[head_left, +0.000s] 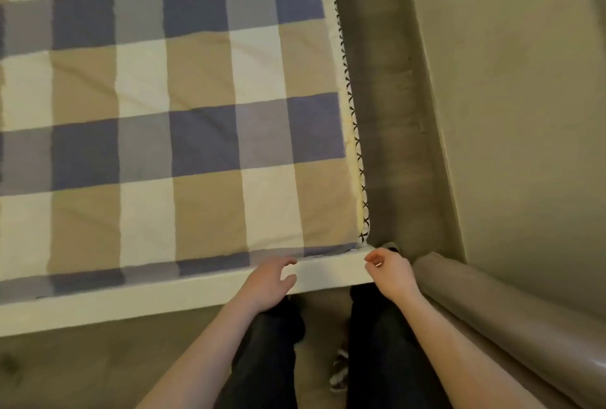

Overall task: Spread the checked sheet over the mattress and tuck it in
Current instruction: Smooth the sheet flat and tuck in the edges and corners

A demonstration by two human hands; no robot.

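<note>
The checked sheet (147, 113) lies flat on the white mattress (196, 293), reaching its near edge and right corner. The left hand (269, 284) rests open there, and the right hand (392, 272) hangs loosely curled, holding nothing. A brown padded bed frame (383, 113) and a plain wall (508, 80) are on the right.

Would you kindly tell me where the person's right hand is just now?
In the head view, the right hand hovers right of centre at the near right corner of the mattress, between the left hand and the brown padded frame.
</note>
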